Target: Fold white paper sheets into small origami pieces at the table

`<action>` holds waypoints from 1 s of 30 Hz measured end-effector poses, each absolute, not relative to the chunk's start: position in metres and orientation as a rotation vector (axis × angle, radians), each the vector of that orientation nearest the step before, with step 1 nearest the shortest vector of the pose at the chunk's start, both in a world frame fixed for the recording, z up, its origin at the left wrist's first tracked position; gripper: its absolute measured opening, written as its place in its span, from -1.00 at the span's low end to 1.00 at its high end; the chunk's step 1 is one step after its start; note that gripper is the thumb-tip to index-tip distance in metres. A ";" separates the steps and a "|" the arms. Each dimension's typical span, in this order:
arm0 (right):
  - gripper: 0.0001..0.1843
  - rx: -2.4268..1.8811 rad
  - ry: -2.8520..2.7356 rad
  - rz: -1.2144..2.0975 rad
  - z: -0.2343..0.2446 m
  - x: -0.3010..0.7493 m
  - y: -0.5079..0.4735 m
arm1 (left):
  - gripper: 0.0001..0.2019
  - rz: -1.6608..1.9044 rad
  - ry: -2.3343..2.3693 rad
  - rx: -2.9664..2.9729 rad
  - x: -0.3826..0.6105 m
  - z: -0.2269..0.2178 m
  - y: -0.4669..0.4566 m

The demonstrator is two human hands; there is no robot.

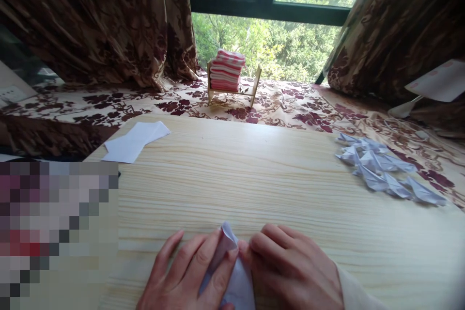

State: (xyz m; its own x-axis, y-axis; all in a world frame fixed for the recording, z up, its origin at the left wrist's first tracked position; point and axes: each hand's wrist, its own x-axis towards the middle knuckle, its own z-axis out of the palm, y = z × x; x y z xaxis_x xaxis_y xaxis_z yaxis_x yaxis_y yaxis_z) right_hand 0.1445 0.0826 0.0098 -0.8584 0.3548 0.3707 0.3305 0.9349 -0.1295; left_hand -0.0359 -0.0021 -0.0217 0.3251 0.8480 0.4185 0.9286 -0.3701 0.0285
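Your left hand (189, 273) and right hand (294, 269) pinch a folded white paper (234, 271) flat against the desk (232, 179).

Lower-left patch (58, 232) pixelated, unreadable; folded paper (240, 283) partly under left hand (185, 276), cut by bottom edge.

Tabletop (232, 179): pale wood, fine straight grain, smooth and matt.
Folded piece (232, 261): thin white paper, matt, sharply creased.
Loose sheets (134, 141): plain white paper, matt.
Folded shapes (385, 172): white paper, crisp creases.
Curtains (94, 19): heavy brown floral cloth, slight sheen.
Sill cover (283, 106): printed floral cloth.
Small rack (256, 88): bare light wood.
Striped stack (227, 70): soft cloth.
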 end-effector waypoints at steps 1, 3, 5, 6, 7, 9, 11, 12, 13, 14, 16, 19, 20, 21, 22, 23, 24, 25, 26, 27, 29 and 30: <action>-0.81 -0.490 -2.686 0.078 0.008 0.144 0.083 | -0.63 -0.544 -1.619 -2.381 -0.036 -0.021 -0.002; -0.80 -0.489 -2.641 0.069 0.003 0.145 0.083 | -0.65 -0.559 -1.618 -2.385 -0.036 -0.020 -0.002; -0.80 -0.500 -2.600 0.069 -0.001 0.145 0.082 | -0.66 -0.585 -1.623 -2.378 -0.035 -0.019 -0.001; -0.80 -0.506 -2.589 0.067 -0.003 0.146 0.082 | -0.66 -0.598 -1.627 -2.376 -0.035 -0.019 0.000; -0.80 -0.510 -2.583 0.065 -0.003 0.146 0.082 | -0.66 -0.611 -1.631 -2.373 -0.034 -0.019 0.000; -0.81 -0.517 -2.600 0.064 -0.002 0.146 0.082 | -0.67 -0.628 -1.638 -2.366 -0.033 -0.019 0.001; -0.82 -0.546 -2.610 0.096 0.002 0.145 0.082 | -0.67 -0.625 -1.637 -2.355 -0.032 -0.020 0.001; -0.83 -0.572 -2.603 0.136 0.003 0.144 0.082 | -0.67 -0.617 -1.636 -2.349 -0.032 -0.021 0.001; -0.82 -0.593 -2.587 0.187 0.005 0.143 0.082 | -0.68 -0.611 -1.632 -2.347 -0.032 -0.021 0.000; -0.80 -0.612 -2.559 0.237 0.006 0.142 0.082 | -0.68 -0.613 -1.631 -2.344 -0.032 -0.021 0.000; -0.73 -0.631 -2.479 0.299 0.008 0.140 0.081 | -0.69 -0.634 -1.643 -2.342 -0.032 -0.022 -0.002; -0.65 -0.640 -2.407 0.302 0.010 0.137 0.080 | -0.72 -0.676 -1.672 -2.355 -0.032 -0.021 -0.003; -0.66 -0.636 -2.409 0.309 0.010 0.136 0.080 | -0.72 -0.685 -1.681 -2.359 -0.031 -0.021 -0.003; -0.68 -0.631 -2.421 0.325 0.012 0.135 0.080 | -0.73 -0.692 -1.691 -2.361 -0.031 -0.021 -0.003; -0.70 -0.630 -2.437 0.344 0.013 0.134 0.081 | -0.73 -0.698 -1.696 -2.362 -0.031 -0.021 -0.003; -0.71 -0.630 -2.455 0.361 0.015 0.133 0.082 | -0.72 -0.701 -1.703 -2.362 -0.031 -0.021 -0.003; -0.72 -0.635 -2.470 0.364 0.017 0.132 0.082 | -0.71 -0.702 -1.707 -2.364 -0.031 -0.021 -0.003; -0.72 -0.639 -2.485 0.351 0.020 0.131 0.084 | -0.70 -0.700 -1.707 -2.369 -0.031 -0.021 -0.003; -0.72 -0.639 -2.500 0.324 0.023 0.130 0.085 | -0.69 -0.701 -1.705 -2.373 -0.031 -0.021 -0.003; -0.72 -0.635 -2.517 0.289 0.025 0.129 0.086 | -0.68 -0.699 -1.703 -2.377 -0.031 -0.021 -0.003; -0.74 -0.605 -2.555 0.231 0.030 0.127 0.090 | -0.68 -0.698 -1.704 -2.372 -0.032 -0.021 -0.004; -0.75 -0.580 -2.583 0.217 0.031 0.127 0.091 | -0.68 -0.697 -1.705 -2.366 -0.032 -0.021 -0.004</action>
